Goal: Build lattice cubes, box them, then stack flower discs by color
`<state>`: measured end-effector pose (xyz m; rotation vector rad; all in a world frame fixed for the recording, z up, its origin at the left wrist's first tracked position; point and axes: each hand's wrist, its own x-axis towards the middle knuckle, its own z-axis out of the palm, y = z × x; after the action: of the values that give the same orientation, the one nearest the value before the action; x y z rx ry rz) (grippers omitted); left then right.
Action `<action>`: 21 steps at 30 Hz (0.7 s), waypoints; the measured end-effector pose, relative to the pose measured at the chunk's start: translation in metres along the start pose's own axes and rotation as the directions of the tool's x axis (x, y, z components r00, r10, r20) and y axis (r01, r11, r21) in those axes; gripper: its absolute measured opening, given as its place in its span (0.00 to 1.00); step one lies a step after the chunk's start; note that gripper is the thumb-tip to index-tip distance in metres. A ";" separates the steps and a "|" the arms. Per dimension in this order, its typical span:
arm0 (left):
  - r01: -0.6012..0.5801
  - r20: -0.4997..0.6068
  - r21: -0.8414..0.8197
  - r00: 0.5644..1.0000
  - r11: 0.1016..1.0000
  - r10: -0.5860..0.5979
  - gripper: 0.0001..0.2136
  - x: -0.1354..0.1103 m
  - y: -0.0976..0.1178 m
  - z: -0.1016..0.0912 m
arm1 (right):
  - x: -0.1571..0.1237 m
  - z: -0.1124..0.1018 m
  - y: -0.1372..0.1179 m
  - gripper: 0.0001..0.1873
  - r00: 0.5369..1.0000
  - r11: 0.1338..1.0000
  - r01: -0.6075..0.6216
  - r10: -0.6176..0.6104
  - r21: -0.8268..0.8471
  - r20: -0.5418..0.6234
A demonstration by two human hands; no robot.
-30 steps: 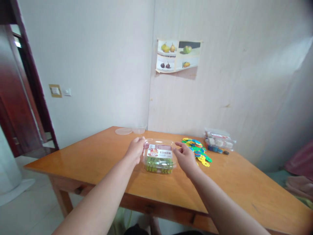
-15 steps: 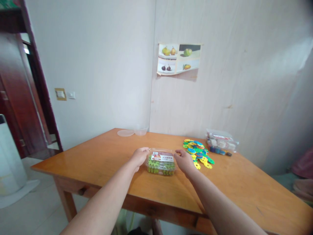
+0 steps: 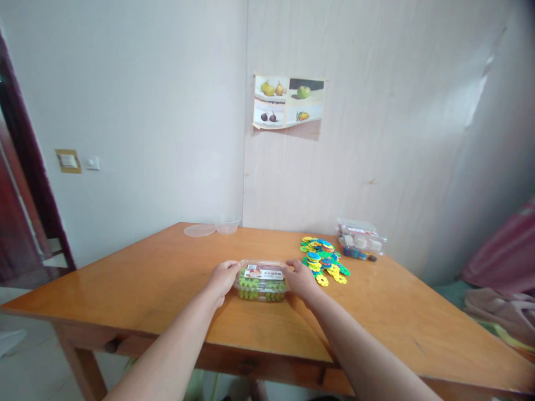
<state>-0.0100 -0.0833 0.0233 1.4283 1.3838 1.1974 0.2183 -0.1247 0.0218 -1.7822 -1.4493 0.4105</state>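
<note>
A clear plastic box [image 3: 261, 280] of green pieces, with a red and white label on its lid, rests on the wooden table [image 3: 159, 278]. My left hand [image 3: 221, 277] is curled around the box's left end. My right hand [image 3: 298, 278] grips its right end, fingers bent against the lid's edge. Just right of the box lies a loose pile of coloured flower-shaped discs [image 3: 322, 259] in yellow, green and blue.
A second clear box [image 3: 360, 239] with mixed pieces stands at the table's far right by the wall. A clear cup [image 3: 227, 225] and a flat lid [image 3: 199, 230] sit at the far edge. Pink cloth [image 3: 497, 278] lies to the right; a dark door frame stands at left.
The box has come down from a tilted, raised hold to rest on the table, both hands still on its ends. The camera has swung a little to the right.
</note>
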 end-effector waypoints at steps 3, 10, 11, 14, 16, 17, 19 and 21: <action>0.001 0.006 -0.024 1.000 1.000 0.000 0.12 -0.003 0.001 -0.001 | -0.002 -0.001 0.000 0.27 1.000 1.000 0.006 -0.007 0.017 0.018; 0.071 -0.001 -0.013 0.997 0.997 -0.071 0.16 -0.012 0.008 -0.003 | -0.006 0.000 0.002 0.32 0.999 0.998 -0.029 0.028 0.060 0.023; 0.065 0.008 -0.008 0.998 0.998 -0.065 0.16 -0.013 0.008 -0.003 | -0.006 0.001 0.003 0.31 0.999 0.998 -0.025 0.023 0.062 0.025; 0.011 0.055 -0.004 0.998 1.000 -0.010 0.18 -0.015 0.006 -0.003 | -0.006 0.003 0.004 0.30 0.999 0.999 -0.011 0.010 0.048 0.031; -0.023 0.067 0.009 0.997 1.000 0.022 0.19 -0.015 0.003 -0.002 | -0.006 0.004 0.004 0.30 0.999 1.000 0.000 -0.001 0.024 0.033; -0.032 0.066 0.019 0.997 0.999 0.031 0.20 -0.015 0.002 -0.002 | -0.006 0.004 0.004 0.29 0.999 1.000 0.006 -0.006 0.014 0.035; -0.043 0.059 0.037 0.997 0.998 0.041 0.20 -0.015 0.001 -0.002 | -0.007 0.006 0.005 0.28 0.999 1.000 0.023 -0.023 0.003 0.036; -0.051 0.057 0.045 0.997 0.998 0.048 0.19 -0.015 0.001 -0.002 | -0.008 0.007 0.006 0.27 0.999 0.999 0.039 -0.039 0.007 0.024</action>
<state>-0.0106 -0.0980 0.0230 1.5248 1.3528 1.1549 0.2150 -0.1297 0.0108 -1.7471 -1.4951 0.4172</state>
